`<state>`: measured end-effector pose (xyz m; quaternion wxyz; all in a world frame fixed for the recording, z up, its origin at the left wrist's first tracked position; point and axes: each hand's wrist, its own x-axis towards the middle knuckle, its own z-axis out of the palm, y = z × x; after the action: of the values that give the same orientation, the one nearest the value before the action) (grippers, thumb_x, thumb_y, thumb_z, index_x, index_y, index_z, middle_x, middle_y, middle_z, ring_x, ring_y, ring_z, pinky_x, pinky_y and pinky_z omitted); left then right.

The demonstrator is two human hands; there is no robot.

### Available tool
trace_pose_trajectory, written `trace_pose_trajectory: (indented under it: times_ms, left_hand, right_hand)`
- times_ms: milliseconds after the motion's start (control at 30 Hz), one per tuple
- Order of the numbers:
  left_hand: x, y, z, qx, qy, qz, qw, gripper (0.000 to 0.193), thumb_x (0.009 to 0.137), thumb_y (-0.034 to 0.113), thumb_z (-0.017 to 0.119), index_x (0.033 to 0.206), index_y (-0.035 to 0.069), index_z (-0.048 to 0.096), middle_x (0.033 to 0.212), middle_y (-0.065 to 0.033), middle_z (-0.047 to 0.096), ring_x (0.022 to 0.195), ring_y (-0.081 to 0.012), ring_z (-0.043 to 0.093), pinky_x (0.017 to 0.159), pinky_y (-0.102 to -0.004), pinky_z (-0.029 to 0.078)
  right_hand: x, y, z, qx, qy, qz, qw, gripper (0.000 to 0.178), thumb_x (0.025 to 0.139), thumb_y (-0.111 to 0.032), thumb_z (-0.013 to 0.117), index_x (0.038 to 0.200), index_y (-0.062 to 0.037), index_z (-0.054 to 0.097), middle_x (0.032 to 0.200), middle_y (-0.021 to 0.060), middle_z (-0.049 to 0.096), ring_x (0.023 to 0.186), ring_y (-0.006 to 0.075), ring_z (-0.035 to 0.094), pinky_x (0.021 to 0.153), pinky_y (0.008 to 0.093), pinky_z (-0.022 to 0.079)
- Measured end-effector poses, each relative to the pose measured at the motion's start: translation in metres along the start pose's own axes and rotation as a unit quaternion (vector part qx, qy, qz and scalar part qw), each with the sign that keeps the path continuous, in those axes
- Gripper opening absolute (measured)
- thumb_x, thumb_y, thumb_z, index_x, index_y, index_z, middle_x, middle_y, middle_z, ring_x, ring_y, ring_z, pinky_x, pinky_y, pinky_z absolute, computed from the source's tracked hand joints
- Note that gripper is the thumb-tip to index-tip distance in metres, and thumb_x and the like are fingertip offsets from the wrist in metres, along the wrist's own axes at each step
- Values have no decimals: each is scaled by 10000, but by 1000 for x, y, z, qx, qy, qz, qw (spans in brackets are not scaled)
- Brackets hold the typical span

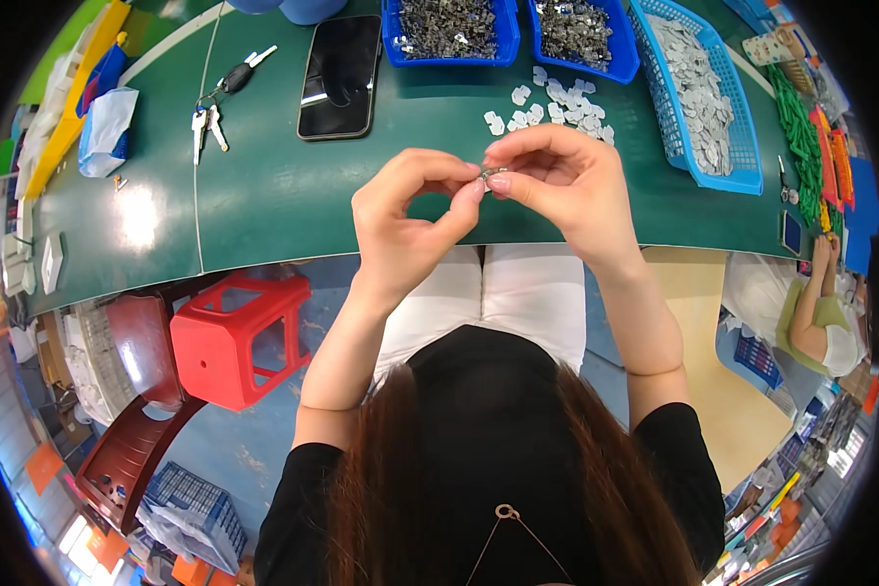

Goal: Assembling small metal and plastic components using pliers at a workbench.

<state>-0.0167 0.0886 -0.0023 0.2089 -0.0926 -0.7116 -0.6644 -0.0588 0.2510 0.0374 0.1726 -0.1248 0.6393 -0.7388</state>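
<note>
Just above the table's near edge, my left hand (pixel 400 220) and my right hand (pixel 576 186) meet, fingertips nearly touching. Both pinch a small metal part (pixel 491 174) between thumb and fingers; its exact kind is too small to make out. Beyond my right hand lie several loose white plastic pieces (pixel 586 114) on the green table (pixel 264 195). Behind them stand two blue bins, a left bin (pixel 449 61) and a right bin (pixel 596 70), filled with small metal parts. To their right, a light-blue basket (pixel 742 182) holds many flat whitish pieces.
A black phone (pixel 338 83) and a bunch of keys (pixel 232 80) lie left of the bins. Farther left is a small blue container with a white bag (pixel 109 127). A red stool (pixel 215 356) stands below the table. At far right, a co-worker's arm (pixel 813 303) reaches the table.
</note>
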Motion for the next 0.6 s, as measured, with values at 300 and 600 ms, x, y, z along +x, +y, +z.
trace_pose_trajectory:
  times_ms: [300, 600]
  left_hand:
    - [5, 0, -13, -371, -96, -372, 845, 100, 870, 91, 576, 925, 8, 580, 791, -71, 629, 671, -108, 594, 612, -228, 507]
    - [0, 1, -4, -394, -93, -381, 831, 92, 847, 61, 586, 918, 2, 579, 801, -56, 609, 654, -93, 574, 616, -214, 488]
  right_hand:
    - [-4, 2, 0, -282, -16, -312, 907, 236, 681, 135, 657, 866, -11, 676, 862, 95, 663, 768, 209, 648, 663, 278, 526]
    - [3, 13, -6, -363, -13, -422, 831, 291, 636, 136, 664, 879, -22, 674, 846, 81, 653, 786, 216, 649, 664, 278, 535]
